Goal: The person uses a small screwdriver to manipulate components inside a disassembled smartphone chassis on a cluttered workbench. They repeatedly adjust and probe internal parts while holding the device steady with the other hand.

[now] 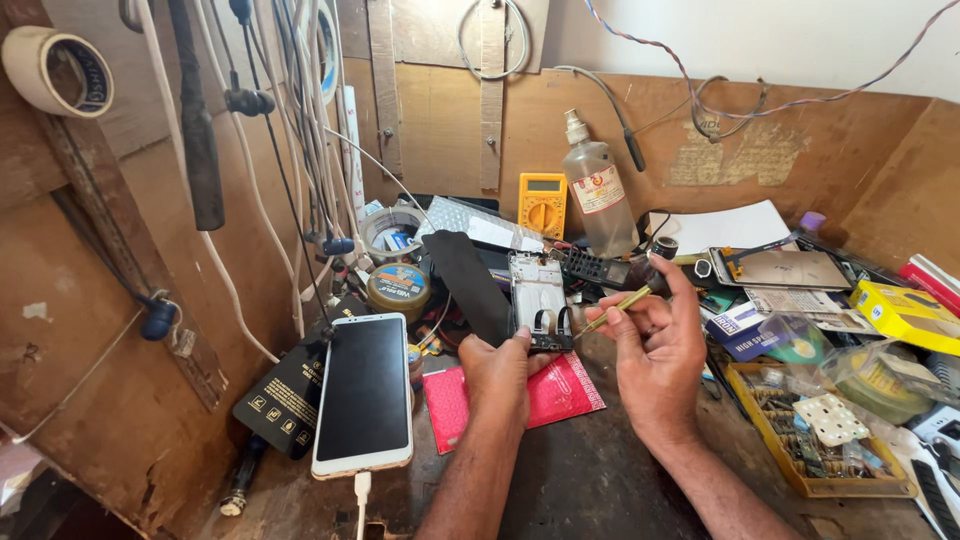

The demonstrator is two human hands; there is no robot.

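Opened phone point(538, 300) in left hand point(497, 372)

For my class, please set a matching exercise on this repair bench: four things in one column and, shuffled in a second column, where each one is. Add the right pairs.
Things:
1. Opened phone frame
2. Thin yellow-green tool
3. White smartphone
4. Yellow multimeter

Places:
A. leaning against the back wall
B. in the right hand
C. propped at the left, cable plugged in below
D. held by the left hand

Pairs: 1-D, 2-B, 3-C, 4-A
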